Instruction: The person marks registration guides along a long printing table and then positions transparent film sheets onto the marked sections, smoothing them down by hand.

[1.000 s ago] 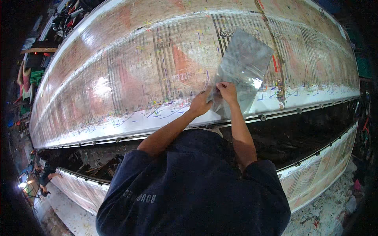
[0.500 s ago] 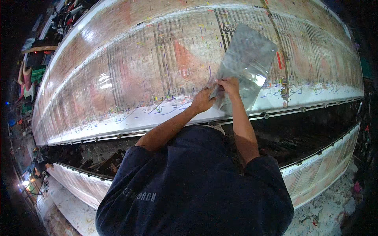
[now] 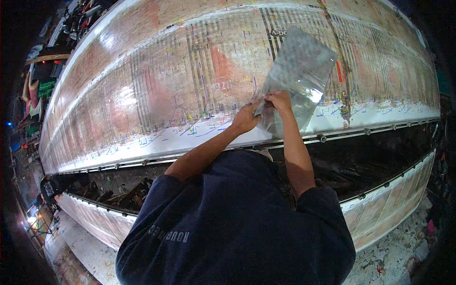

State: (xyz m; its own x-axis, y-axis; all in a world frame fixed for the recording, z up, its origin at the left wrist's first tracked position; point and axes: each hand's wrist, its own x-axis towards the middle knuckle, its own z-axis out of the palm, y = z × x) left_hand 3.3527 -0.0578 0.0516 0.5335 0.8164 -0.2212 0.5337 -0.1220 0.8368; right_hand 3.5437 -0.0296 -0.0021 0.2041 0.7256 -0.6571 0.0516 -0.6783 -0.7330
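Observation:
A clear, greyish plastic sheet (image 3: 304, 61), shiny and perhaps a flat bag, lies slanted over the long printing table (image 3: 156, 137). Its left edge is bunched between my two hands. My left hand (image 3: 247, 118) has its fingers closed on that edge, low on the left. Just above and to the right, my right hand (image 3: 279, 100) pinches the same edge, with its fingertips close to the left hand's. The table's worn brown surface carries faded dark stripes, reddish patches and many small coloured marks along a white near border.
A metal rail (image 3: 323, 138) with round knobs runs along the table's near edge. Behind me stands a second, similar table (image 3: 394, 199), across a dark gap holding scraps. Clutter (image 3: 71, 23) and a green crate (image 3: 46, 89) are at the far left.
Both hands keep hold of the sheet's edge; the right hand has shifted very slightly upward. At the far left, a dark shape has come into view beside the rear table's end.

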